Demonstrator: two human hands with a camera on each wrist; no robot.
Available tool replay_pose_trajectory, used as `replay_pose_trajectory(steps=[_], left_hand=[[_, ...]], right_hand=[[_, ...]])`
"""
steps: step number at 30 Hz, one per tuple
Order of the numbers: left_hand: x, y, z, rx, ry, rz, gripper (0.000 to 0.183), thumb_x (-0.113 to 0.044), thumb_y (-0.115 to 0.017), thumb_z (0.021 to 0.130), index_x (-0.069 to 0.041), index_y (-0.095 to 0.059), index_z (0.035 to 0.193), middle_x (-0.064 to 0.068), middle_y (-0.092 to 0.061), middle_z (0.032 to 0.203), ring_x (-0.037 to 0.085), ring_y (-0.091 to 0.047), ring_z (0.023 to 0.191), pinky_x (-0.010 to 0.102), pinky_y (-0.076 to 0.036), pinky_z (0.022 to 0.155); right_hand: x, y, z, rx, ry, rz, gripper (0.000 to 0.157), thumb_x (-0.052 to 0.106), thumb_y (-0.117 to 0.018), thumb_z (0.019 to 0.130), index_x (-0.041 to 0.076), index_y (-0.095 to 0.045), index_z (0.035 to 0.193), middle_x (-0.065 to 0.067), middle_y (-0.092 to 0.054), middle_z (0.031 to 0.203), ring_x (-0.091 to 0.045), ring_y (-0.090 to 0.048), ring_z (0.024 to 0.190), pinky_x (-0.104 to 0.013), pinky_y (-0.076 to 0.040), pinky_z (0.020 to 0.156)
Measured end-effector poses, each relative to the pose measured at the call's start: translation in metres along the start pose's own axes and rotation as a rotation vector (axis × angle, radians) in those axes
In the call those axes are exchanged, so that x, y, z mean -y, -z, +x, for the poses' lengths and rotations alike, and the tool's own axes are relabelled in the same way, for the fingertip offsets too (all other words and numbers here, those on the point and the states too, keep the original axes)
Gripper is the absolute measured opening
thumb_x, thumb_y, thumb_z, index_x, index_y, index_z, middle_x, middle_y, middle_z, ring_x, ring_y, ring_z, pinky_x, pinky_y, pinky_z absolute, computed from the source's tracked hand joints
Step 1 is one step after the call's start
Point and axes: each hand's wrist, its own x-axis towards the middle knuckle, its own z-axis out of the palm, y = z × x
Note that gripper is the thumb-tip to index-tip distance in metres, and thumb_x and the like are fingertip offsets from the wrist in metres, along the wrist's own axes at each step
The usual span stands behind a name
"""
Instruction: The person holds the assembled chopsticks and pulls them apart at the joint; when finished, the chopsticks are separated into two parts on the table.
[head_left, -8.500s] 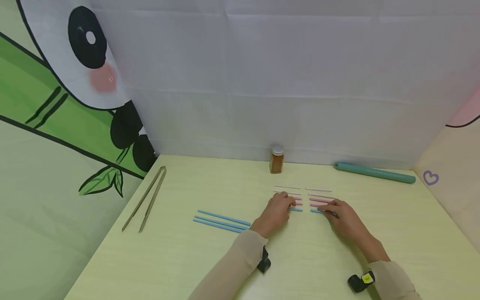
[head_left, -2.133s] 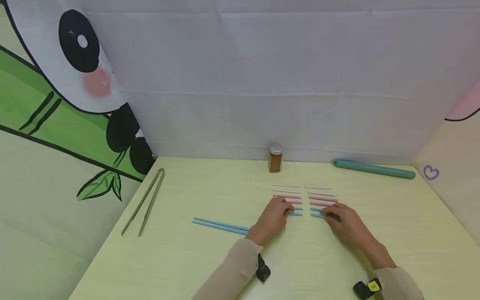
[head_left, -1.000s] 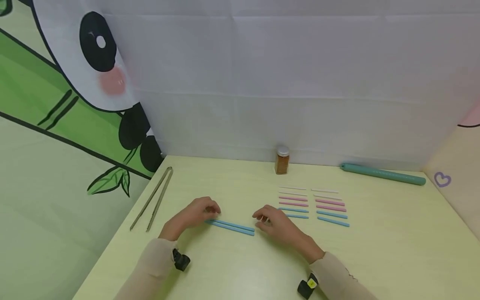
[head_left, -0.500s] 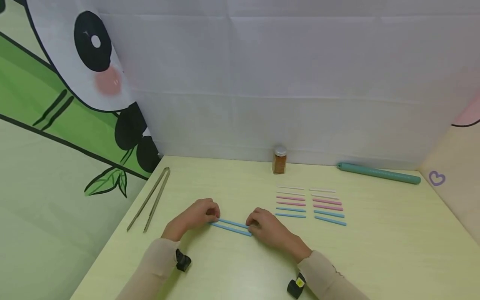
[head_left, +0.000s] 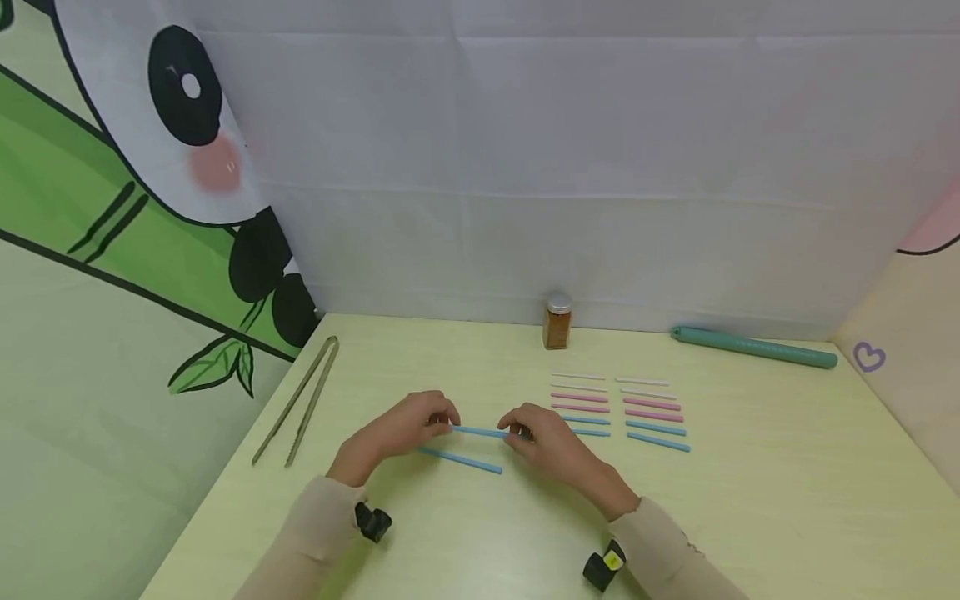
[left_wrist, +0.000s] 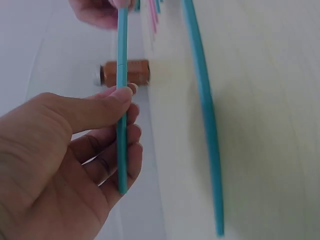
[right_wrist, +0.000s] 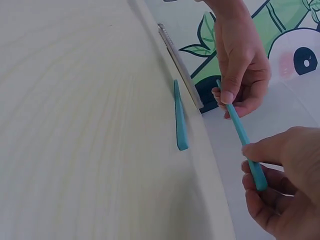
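Both hands hold one long blue stick point(head_left: 478, 432) raised above the table. My left hand point(head_left: 408, 423) pinches its left part between thumb and fingers. My right hand point(head_left: 551, 442) pinches the right part, and its thumb shows on the stick in the right wrist view. A thin line crosses the stick between the hands in the left wrist view. Below, a second long blue stick point(head_left: 472, 462) lies on the table. To the right lie two columns of shorter sticks: white point(head_left: 579, 377), pink point(head_left: 580, 397) and blue point(head_left: 658, 442); the right hand partly hides the left column's blue ones.
Metal tongs point(head_left: 303, 400) lie near the table's point(head_left: 810, 500) left edge. At the back stand a small jar point(head_left: 557, 325) with brown contents and a silver lid. A green rod point(head_left: 753, 347) lies at the back right, before a pale cloth backdrop point(head_left: 480, 208).
Both hands moved left from the short blue sticks to the long pair. They took the farther one and lifted it off the table. Another long blue stick left the group earlier, and more short blue ones appeared.
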Motion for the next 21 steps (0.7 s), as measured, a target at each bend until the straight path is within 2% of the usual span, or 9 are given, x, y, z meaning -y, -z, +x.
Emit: replay_pose_trajectory(steps=[5,9,15,21], left_hand=[[-0.024,-0.006,0.009,-0.005,-0.05,0.009,0.009,-0.009,-0.062,0.092,-0.011,-0.068,0.098,-0.004,-0.057,0.089,0.009,-0.053,0.08,0.024,-0.047,0.073],[-0.034,-0.014,0.013,-0.023,-0.069,0.007,0.005,-0.009,-0.063,0.092,-0.01,-0.067,0.096,-0.004,-0.057,0.087,0.008,-0.053,0.079,0.022,-0.046,0.071],[-0.036,-0.024,0.017,-0.083,-0.102,0.012,0.005,-0.011,-0.064,0.091,-0.01,-0.067,0.094,-0.004,-0.058,0.086,0.008,-0.054,0.079,0.022,-0.047,0.072],[-0.035,-0.026,0.022,-0.136,-0.128,0.015,0.005,-0.013,-0.064,0.091,-0.009,-0.067,0.092,-0.003,-0.058,0.087,0.009,-0.056,0.079,0.023,-0.049,0.072]], right_hand=[[-0.001,0.0,-0.001,-0.024,0.04,-0.012,0.01,0.013,-0.065,0.091,0.014,-0.07,0.1,0.006,-0.062,0.088,-0.006,-0.055,0.08,-0.021,-0.049,0.072],[-0.001,-0.001,-0.004,-0.032,0.034,-0.015,0.009,0.015,-0.066,0.091,0.013,-0.07,0.098,0.006,-0.062,0.088,-0.006,-0.055,0.08,-0.021,-0.049,0.072],[0.001,0.004,-0.008,-0.014,0.001,-0.015,0.006,0.014,-0.063,0.093,0.011,-0.067,0.097,0.007,-0.062,0.089,-0.007,-0.053,0.078,-0.023,-0.048,0.071],[0.002,0.007,-0.008,-0.036,0.024,-0.034,0.008,0.016,-0.06,0.095,0.008,-0.063,0.096,0.005,-0.06,0.088,-0.008,-0.05,0.076,-0.022,-0.046,0.069]])
